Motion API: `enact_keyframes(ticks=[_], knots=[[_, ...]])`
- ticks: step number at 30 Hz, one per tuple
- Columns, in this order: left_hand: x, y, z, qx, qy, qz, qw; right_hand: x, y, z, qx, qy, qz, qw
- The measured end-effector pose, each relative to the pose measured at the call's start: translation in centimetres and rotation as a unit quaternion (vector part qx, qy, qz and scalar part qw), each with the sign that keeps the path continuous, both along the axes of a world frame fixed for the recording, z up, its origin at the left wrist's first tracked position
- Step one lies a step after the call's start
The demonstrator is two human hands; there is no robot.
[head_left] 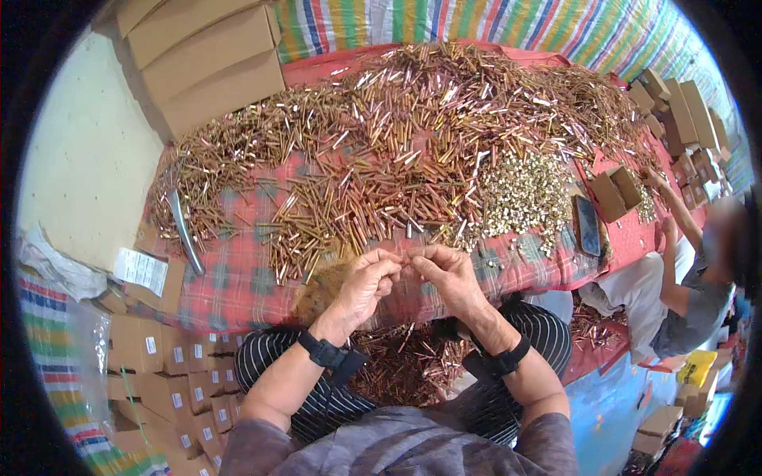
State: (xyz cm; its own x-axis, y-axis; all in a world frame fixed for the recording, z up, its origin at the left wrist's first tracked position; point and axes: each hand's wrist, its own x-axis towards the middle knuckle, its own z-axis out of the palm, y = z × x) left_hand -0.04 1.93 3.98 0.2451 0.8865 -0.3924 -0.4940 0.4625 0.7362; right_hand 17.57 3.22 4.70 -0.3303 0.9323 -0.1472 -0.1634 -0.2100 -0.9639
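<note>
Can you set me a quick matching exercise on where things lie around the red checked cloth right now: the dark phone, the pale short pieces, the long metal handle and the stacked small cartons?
Things:
1. dark phone
2. heap of pale short pieces
3. long metal handle
4. stacked small cartons

Places:
A. off the cloth, low at the person's left
B. on the cloth's left side, beside the brass rods
C. right of the brass pile, middle of the cloth
D. at the cloth's right edge, next to an open carton

Pairs: 1-D, 2-C, 3-B, 4-A
</note>
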Motion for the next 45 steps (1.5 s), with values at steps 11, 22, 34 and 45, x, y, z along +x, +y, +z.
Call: enact_keyframes(ticks=[11,22,34,45], knots=[[0.1,-0.8,-1.1,0.014,-0.014,0.018,1.0,0.5,-1.0,-1.9,0.023,0.016,-0.012,1.0],[0.7,-0.2,-1.6,-0.013,-0.02,0.012,1.0,0.1,-1.4,-1.7,0.076,-0.081,-0.023,0.994],[0.0,-0.4,-1.1,0.041,0.064,0.012,0.997,-0.8,-1.5,-0.3,0.249,-0.234,-0.002,0.94],[-0.9,-0.7,-0.2,-0.02,0.029,0.007,0.999,-1.7,-1.6,0.0,0.301,-0.193,-0.008,0.934]])
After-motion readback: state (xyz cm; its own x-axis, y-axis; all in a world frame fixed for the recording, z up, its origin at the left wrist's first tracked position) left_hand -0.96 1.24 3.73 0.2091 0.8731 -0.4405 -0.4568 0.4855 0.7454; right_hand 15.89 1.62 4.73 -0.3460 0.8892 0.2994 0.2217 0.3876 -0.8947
